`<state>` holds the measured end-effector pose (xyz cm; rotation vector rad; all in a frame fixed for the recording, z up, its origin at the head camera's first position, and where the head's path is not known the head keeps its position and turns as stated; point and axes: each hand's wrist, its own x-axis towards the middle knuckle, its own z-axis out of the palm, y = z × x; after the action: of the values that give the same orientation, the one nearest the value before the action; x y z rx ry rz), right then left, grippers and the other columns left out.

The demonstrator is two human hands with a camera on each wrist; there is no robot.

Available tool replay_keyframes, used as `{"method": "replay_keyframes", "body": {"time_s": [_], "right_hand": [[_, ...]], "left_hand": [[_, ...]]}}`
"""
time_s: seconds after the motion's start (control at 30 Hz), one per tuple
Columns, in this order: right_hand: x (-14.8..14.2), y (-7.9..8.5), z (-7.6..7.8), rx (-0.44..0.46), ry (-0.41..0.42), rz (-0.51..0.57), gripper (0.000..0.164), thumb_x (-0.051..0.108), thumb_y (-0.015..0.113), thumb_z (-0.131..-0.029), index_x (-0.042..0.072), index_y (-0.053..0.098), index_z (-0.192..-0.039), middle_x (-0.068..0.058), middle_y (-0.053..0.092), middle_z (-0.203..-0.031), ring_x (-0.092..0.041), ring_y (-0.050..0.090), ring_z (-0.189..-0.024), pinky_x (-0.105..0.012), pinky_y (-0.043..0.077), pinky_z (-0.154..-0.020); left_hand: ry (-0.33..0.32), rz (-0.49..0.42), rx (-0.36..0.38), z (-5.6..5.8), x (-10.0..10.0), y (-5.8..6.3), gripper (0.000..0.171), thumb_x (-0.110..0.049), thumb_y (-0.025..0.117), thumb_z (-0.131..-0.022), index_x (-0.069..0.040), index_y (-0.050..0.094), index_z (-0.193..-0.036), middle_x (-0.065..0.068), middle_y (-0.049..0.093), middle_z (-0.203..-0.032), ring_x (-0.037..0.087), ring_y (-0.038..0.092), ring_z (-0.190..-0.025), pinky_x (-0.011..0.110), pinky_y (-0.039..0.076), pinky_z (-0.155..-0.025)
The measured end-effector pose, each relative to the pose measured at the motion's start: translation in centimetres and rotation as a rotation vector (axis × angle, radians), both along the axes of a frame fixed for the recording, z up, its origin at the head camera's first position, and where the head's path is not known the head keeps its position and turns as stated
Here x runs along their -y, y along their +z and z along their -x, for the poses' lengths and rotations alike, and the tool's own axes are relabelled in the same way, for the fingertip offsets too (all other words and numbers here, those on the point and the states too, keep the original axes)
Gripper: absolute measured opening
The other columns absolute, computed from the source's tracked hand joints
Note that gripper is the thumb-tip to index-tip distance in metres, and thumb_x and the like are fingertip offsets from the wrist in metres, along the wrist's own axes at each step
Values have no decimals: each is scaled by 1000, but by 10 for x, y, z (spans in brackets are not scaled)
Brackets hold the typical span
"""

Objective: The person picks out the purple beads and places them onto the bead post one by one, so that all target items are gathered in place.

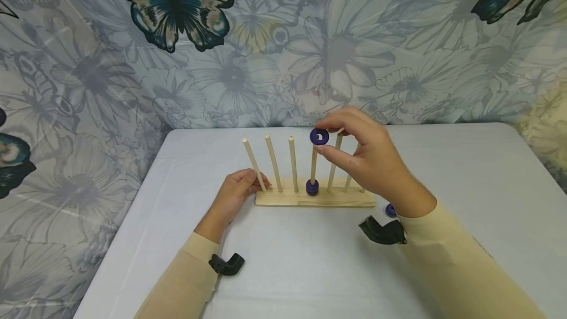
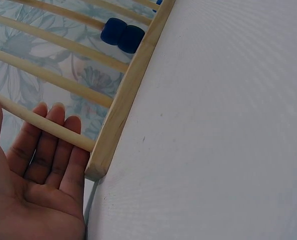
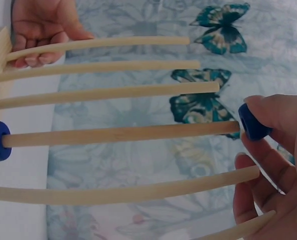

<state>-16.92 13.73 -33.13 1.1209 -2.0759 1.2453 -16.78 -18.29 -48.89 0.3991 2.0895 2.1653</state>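
Note:
A wooden peg stand [image 1: 283,200] with a row of upright pegs stands on the table. My right hand [image 1: 367,154] pinches a dark blue ring [image 1: 319,137] between thumb and fingertips. The ring is at the top of a middle peg [image 3: 123,135], its hole facing the peg tip in the right wrist view. Two blue rings [image 2: 122,35] sit stacked at the foot of that peg. My left hand [image 1: 236,191] is at the stand's left end, its fingers round the leftmost peg [image 2: 48,125] near the base, thumb on the other side.
Another blue ring [image 1: 391,210] lies on the white table [image 1: 283,265], right of the stand and partly hidden by the right wrist. Black wrist cameras [image 1: 383,231] are worn on both sleeves. Behind the table hangs a butterfly-and-flower patterned cloth [image 1: 274,63].

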Motion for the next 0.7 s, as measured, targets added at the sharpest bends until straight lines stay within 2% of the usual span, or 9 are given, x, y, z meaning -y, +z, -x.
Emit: {"method": "replay_keyframes", "body": {"time_s": [0.37,0.7], "right_hand": [[1,-3,0,45,-41,-28,38,-11,88,-86,0,76,-121,-3,72,-119,-17,59,-100,-31,49,-85],[4,-2,-1,60,-85,-67,37,-7,89,-88,1,76,-121,-3,72,-117,-18,60,-103,-30,51,-84]], "left_hand": [[4,16,9,-1,-1,1,46,-24,52,-119,19,69,-113,15,76,-109,33,73,-111,38,59,-100],[2,12,8,-1,0,2,47,-23,50,-119,20,68,-113,14,76,-109,33,73,-112,37,59,-100]]}}
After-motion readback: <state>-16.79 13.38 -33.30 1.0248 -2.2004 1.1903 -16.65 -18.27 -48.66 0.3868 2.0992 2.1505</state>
